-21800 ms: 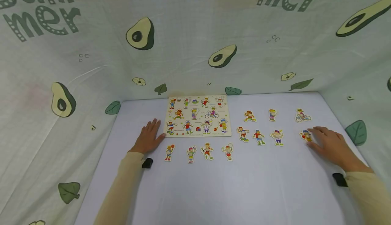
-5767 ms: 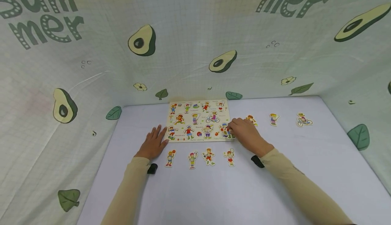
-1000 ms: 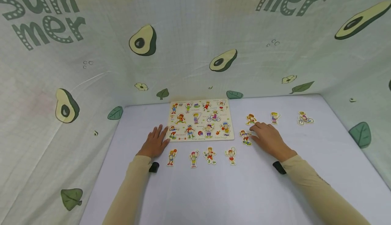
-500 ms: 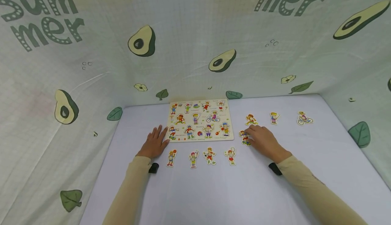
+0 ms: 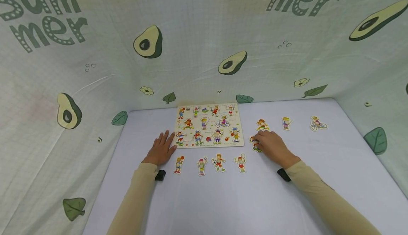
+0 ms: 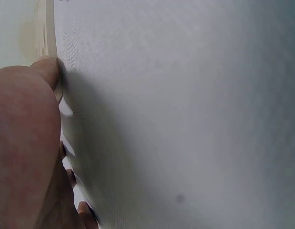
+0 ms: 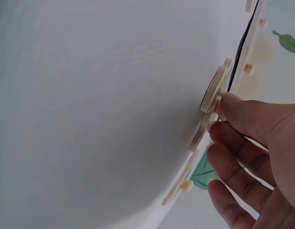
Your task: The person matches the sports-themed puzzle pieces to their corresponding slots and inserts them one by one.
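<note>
In the head view, my left hand lies flat with spread fingers on the table, thumb against the left edge of the wooden puzzle board. To the right of the board, my right hand pinches the knob of the skateboarder puzzle piece between thumb and index finger. The right wrist view shows that puzzle piece edge-on at the fingertips, its other fingers loosely bent. Roller skater, baseball player and ball player pieces sit in the board's bottom row.
Behind my right hand lie the runner, golfer and cyclist pieces. Several more pieces line up before the board, from the basketball player to the tennis player. A printed cloth rises behind the table.
Over the last second my right hand shifts slightly left and pinches the skateboarder's knob. Since the oldest frame, three pieces moved from the right side onto the board. My left hand stays put.
</note>
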Action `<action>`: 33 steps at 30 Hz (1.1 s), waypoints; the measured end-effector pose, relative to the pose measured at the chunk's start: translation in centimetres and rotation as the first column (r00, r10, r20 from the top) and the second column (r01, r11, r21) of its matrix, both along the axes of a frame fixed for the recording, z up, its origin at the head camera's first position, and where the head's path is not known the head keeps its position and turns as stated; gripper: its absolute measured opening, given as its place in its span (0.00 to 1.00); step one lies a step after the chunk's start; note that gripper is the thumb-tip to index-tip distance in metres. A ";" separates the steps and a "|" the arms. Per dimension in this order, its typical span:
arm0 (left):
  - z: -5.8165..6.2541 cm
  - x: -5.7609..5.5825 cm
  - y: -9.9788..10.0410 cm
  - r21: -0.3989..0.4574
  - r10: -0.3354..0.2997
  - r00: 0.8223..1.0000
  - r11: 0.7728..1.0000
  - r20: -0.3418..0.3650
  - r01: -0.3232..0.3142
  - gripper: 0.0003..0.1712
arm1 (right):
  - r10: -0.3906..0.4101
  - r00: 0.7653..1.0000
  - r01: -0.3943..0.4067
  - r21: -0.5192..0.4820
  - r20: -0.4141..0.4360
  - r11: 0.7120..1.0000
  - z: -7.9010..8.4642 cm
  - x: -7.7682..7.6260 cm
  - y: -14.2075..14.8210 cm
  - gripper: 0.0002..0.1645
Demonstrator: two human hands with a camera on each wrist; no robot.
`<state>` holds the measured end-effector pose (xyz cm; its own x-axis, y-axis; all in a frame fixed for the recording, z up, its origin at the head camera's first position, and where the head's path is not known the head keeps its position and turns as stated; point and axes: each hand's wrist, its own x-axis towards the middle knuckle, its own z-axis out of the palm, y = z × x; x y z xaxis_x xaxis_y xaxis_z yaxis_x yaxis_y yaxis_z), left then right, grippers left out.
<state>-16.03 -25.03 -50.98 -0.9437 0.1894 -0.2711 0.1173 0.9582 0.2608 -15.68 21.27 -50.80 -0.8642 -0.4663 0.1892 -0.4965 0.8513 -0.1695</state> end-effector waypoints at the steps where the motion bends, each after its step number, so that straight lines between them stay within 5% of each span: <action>1: 0.0 0.0 0.0 0.001 0.001 1.000 1.000 0.001 -0.001 0.39 | 0.001 1.000 -0.001 0.001 -0.001 1.000 0.0 0.0 0.0 0.12; 11: 0.1 0.1 0.1 -0.011 0.003 1.000 1.000 0.005 -0.003 0.39 | 0.013 0.999 -0.013 0.026 -0.029 1.000 0.2 -0.1 -0.3 0.09; 33: -1.5 -0.7 -0.8 0.022 -0.006 1.000 1.000 -0.022 0.007 0.40 | 0.081 0.996 -0.080 0.016 -0.045 0.997 4.2 -1.7 -5.0 0.11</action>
<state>-16.70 -25.85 -52.46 -0.9480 0.2015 -0.2463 0.1295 0.9513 0.2796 -17.42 16.25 -46.56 -0.8143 -0.5370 0.2202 -0.5705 0.8103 -0.1338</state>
